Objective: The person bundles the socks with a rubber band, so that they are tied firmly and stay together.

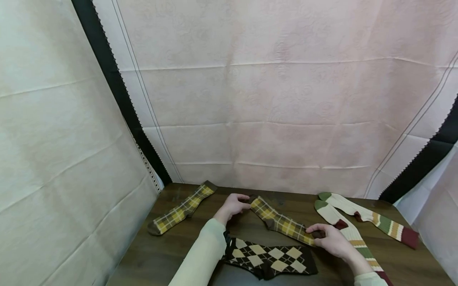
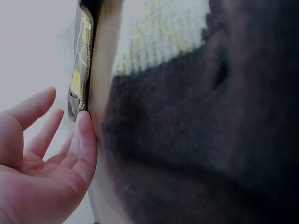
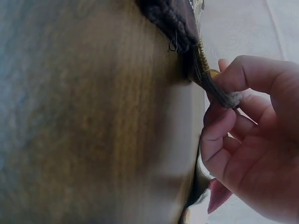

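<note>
A yellow-and-brown plaid sock (image 1: 282, 222) lies slantwise on the table between both hands. My right hand (image 1: 332, 240) pinches its brown cuff (image 3: 226, 99) between thumb and fingers, as the right wrist view shows. At the sock's other end, my left hand (image 1: 236, 205) is beside the dark toe, fingers loosely extended and the thumb apart from them; in the left wrist view a fingertip overlaps the toe (image 2: 74, 106). Closer to me, a black-and-beige argyle sock (image 1: 270, 256) lies flat, its dark knit (image 2: 159, 107) filling much of the left wrist view.
Another yellow plaid sock (image 1: 186, 208) lies at the table's left. To the right are two cream socks with green toes and striped legs, one farther back (image 1: 358, 209) and one nearer (image 1: 343, 226). Pale cloth walls (image 1: 257, 103) enclose the brown wooden table (image 1: 150, 262).
</note>
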`<action>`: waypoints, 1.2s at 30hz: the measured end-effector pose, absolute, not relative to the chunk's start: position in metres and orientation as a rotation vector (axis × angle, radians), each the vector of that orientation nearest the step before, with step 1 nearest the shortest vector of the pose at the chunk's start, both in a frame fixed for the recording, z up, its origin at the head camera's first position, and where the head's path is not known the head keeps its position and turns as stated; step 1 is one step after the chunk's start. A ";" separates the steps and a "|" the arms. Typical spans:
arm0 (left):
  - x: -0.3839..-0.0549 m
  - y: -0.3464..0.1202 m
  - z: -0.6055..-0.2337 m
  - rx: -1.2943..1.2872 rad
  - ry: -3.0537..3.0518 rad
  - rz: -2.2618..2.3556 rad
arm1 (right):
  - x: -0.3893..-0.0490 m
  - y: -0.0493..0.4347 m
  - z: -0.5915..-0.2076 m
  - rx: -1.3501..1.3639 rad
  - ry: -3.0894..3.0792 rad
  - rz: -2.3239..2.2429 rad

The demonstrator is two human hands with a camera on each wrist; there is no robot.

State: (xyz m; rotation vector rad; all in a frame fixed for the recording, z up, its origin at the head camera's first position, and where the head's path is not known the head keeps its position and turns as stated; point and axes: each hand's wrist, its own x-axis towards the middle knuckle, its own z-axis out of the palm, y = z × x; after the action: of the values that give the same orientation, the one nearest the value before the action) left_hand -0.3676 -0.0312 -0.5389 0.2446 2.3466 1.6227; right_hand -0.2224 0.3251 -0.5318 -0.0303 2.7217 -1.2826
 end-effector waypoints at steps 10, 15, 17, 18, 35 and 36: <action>-0.363 -0.039 -0.539 0.251 2.299 1.570 | -0.223 0.322 -0.534 -0.048 2.747 -1.267; -0.368 -0.040 -0.542 0.113 2.412 1.651 | -0.225 0.324 -0.537 -0.032 2.787 -1.266; -0.369 -0.040 -0.542 0.042 2.469 1.671 | -0.226 0.324 -0.537 -0.015 2.789 -1.283; -0.369 -0.041 -0.542 0.009 2.491 1.670 | -0.226 0.324 -0.537 -0.006 2.792 -1.290; -0.365 -0.054 -0.537 0.236 2.452 1.505 | -0.226 0.321 -0.539 0.013 2.956 -1.185; -0.364 -0.055 -0.536 0.244 2.445 1.497 | -0.226 0.320 -0.539 0.012 2.963 -1.182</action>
State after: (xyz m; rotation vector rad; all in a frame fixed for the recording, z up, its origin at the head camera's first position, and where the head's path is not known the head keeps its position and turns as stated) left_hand -0.3644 -0.0553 -0.5365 0.2436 2.4450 1.4971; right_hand -0.2265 0.3205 -0.5390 0.0124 2.9632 -1.1817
